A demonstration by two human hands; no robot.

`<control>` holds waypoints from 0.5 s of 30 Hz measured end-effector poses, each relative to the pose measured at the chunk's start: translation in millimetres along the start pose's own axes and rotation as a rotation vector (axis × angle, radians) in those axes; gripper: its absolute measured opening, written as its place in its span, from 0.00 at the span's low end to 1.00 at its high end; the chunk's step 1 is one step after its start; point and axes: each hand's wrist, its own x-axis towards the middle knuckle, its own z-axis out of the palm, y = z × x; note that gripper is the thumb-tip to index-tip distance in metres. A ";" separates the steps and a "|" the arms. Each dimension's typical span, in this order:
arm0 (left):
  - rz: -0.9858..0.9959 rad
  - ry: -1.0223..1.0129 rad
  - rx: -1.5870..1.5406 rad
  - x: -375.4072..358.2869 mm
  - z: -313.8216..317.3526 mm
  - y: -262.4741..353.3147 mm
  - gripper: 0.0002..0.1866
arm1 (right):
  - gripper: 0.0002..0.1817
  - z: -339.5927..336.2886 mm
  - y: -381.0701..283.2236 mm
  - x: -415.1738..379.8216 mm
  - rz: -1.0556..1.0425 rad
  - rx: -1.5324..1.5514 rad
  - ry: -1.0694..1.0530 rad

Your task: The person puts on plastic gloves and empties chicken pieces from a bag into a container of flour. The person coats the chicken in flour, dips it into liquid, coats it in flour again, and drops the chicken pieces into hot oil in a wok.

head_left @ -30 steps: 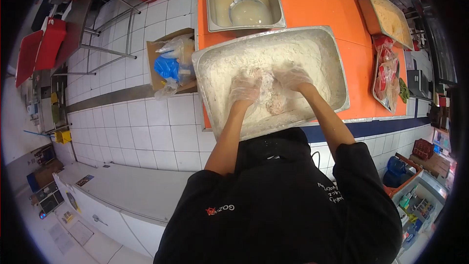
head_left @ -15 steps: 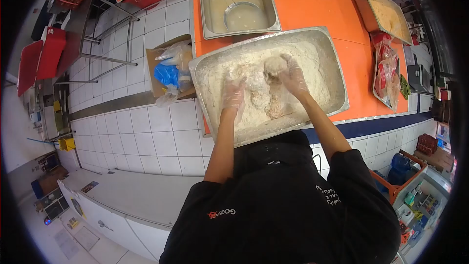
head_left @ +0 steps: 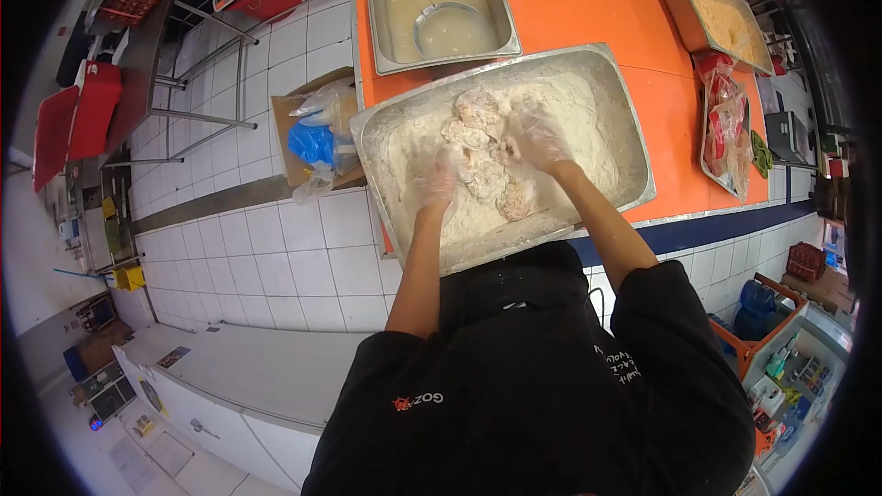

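Note:
A deep metal pan (head_left: 634, 152) holds white flour and several flour-coated pieces of what looks like raw chicken (head_left: 478, 108). Both hands are inside it, in clear plastic gloves dusted with flour. My left hand (head_left: 435, 179) is on the left of the pieces, fingers stretched out, with no piece seen in it. On the other side, my right hand (head_left: 540, 136) hovers over the flour, its fingers apart and slightly blurred, holding nothing I can see. More pieces (head_left: 487, 176) lie between the hands, and another piece (head_left: 517, 202) sits nearer my body.
Beyond the pan stands a metal container (head_left: 378, 28) of cloudy liquid with a strainer (head_left: 452, 29) in it. The orange tabletop (head_left: 570, 5) carries a tub of crumbs (head_left: 726, 23) and a tray with plastic bags (head_left: 726, 129). A cardboard box (head_left: 287, 115) sits at the left.
My right hand has let go of a coated piece and moved slightly down. A pinkish piece now shows at the top middle of the pan. The view has shifted slightly.

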 end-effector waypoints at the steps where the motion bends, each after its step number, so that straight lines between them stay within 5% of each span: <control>1: 0.179 0.059 0.186 4.8 25.2 -14.9 0.36 | 0.21 11.8 -1.2 -3.3 -0.124 -0.068 -0.135; 2: 0.176 0.057 0.184 0.6 16.8 -2.5 0.36 | 0.21 18.1 -4.5 -5.3 -0.247 -0.138 -0.270; 3: 0.013 -0.121 -0.130 -2.7 -2.2 19.6 0.34 | 0.24 -26.1 -45.8 -9.0 0.155 0.335 -0.350; 4: -0.151 -0.299 -0.443 -5.5 -14.0 32.3 0.33 | 0.24 -23.3 -39.1 -12.4 0.157 0.333 -0.350; 5: -0.150 -0.299 -0.446 -6.7 -18.6 25.7 0.33 | 0.24 -19.5 -25.7 -18.2 0.184 0.486 -0.317; 6: 0.092 -0.339 -0.119 -8.9 -26.5 11.2 0.34 | 0.24 -19.1 -13.2 -23.9 0.211 0.640 -0.282; 7: 0.329 -0.364 0.211 -10.1 -31.8 3.1 0.34 | 0.30 -28.0 -8.7 -28.8 0.417 0.638 -0.473; 10: 0.073 -0.382 0.082 -25.7 -28.9 5.9 0.31 | 0.31 -37.6 -23.2 -37.4 0.250 0.472 -0.679; 12: 0.156 -0.429 0.094 -29.2 -35.0 21.1 0.29 | 0.29 -17.7 -24.2 -41.2 0.164 0.346 -0.635; 14: 0.241 -0.472 0.105 -36.4 -51.8 52.2 0.28 | 0.22 -21.5 -38.6 -31.3 0.647 0.826 -0.710; 15: 0.045 -0.490 -0.144 -40.8 -61.0 73.4 0.28 | 0.22 -8.7 -32.5 -35.3 0.642 0.822 -0.702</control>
